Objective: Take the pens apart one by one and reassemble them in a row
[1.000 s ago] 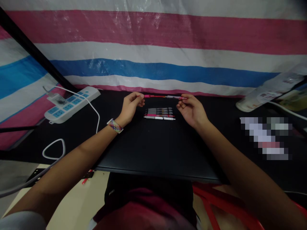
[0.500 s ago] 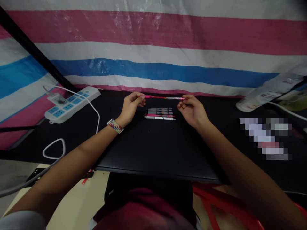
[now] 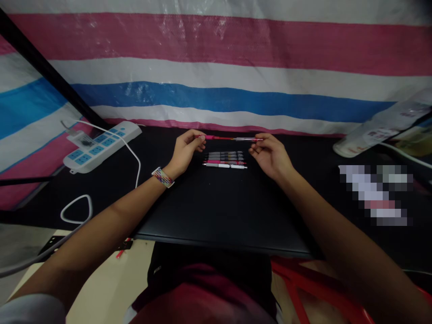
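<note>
My left hand (image 3: 189, 148) pinches the pink end of a pen, and my right hand (image 3: 270, 155) pinches its clear part at the other end. Between them a thin red refill (image 3: 224, 138) shows, running from the pink grip (image 3: 209, 137) into the clear barrel (image 3: 245, 139). Just below, on the black table (image 3: 216, 207), several pens lie side by side: grey and dark ones (image 3: 224, 155), a pink one (image 3: 216, 161) and a white one (image 3: 224, 166) nearest me.
A white power strip (image 3: 104, 146) with a plug and cable (image 3: 131, 153) lies at the left. At the right are a plastic bottle (image 3: 367, 135) and a blurred item (image 3: 371, 191). A striped sheet (image 3: 216, 45) hangs behind the table.
The pink grip and the clear barrel seem slightly closer together, with a bit less of the red refill showing. Both hands have barely moved.
</note>
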`<action>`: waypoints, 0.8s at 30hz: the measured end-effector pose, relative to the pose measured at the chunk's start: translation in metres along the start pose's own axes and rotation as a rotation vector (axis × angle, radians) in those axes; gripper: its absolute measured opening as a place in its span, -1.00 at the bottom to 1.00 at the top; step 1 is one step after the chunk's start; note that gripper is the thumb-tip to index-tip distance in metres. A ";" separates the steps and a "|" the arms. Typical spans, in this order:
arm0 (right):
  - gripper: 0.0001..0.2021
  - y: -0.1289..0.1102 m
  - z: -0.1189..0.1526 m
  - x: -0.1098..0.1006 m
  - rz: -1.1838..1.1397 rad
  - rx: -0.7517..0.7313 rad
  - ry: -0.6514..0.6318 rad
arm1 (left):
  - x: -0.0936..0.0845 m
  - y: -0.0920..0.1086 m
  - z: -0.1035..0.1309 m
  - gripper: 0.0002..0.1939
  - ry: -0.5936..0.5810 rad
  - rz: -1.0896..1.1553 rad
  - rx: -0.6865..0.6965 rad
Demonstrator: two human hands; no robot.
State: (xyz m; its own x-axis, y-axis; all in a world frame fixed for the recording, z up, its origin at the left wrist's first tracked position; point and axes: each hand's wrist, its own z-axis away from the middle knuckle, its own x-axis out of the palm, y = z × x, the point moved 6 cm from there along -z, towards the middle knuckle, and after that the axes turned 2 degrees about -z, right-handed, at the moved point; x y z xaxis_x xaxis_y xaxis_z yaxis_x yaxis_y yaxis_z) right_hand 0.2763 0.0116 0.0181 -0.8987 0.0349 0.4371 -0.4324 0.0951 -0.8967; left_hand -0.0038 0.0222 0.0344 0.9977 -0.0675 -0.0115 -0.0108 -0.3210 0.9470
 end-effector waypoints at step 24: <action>-0.79 -0.001 0.021 0.026 0.242 -0.066 -0.188 | 0.025 0.016 0.017 -0.78 -0.218 -0.160 0.139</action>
State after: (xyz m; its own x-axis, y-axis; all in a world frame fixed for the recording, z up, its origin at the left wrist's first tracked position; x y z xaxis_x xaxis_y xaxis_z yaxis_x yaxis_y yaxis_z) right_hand 0.2519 -0.0087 0.0286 -0.9753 -0.1197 0.1856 -0.2044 0.1709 -0.9639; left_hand 0.0196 -0.0004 0.0441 0.9494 -0.2023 -0.2401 0.1213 -0.4691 0.8748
